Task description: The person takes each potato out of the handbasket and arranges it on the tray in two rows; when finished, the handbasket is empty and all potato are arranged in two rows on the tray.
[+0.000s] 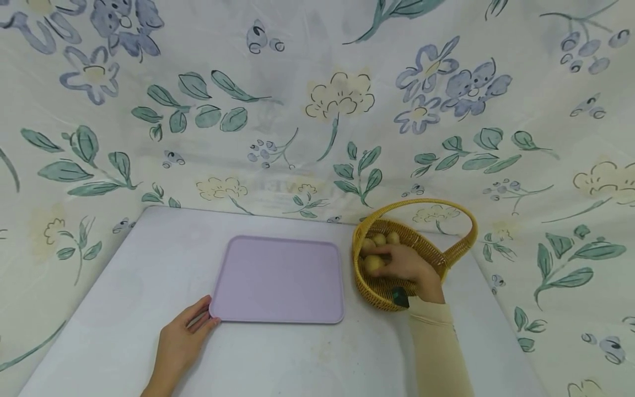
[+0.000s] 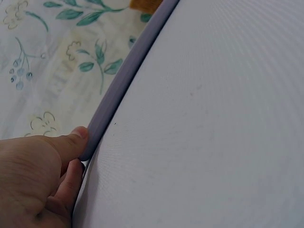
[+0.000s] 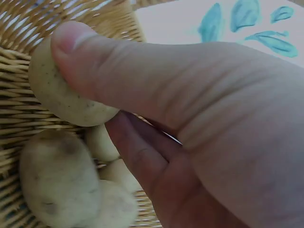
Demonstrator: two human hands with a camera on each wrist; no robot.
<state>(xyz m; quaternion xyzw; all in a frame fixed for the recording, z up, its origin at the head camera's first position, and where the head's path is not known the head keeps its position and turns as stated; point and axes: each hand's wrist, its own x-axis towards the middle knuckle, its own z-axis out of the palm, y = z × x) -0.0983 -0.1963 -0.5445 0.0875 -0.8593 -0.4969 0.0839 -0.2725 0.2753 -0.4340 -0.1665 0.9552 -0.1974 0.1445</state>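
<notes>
Inside the wicker basket (image 1: 382, 300), my right hand (image 1: 404, 262) holds a potato (image 3: 71, 97) between thumb and fingers. The thumb presses on its pale, speckled skin in the right wrist view. A larger potato (image 3: 59, 178) and several others lie below it against the woven wall. At the front left corner of a flat lilac tray (image 1: 283, 281), my left hand (image 1: 183, 336) grips the rim, thumb at the front edge and fingers at the left side. The left wrist view shows the thumb on the tray's rim (image 2: 118, 83); some fingertips are hidden.
The tray lies on a white table (image 1: 292, 358), with the basket close on its right. The basket's tall arched handle (image 1: 421, 202) rises above the bowl. A floral cloth (image 1: 278, 149) hangs behind the table and at both sides.
</notes>
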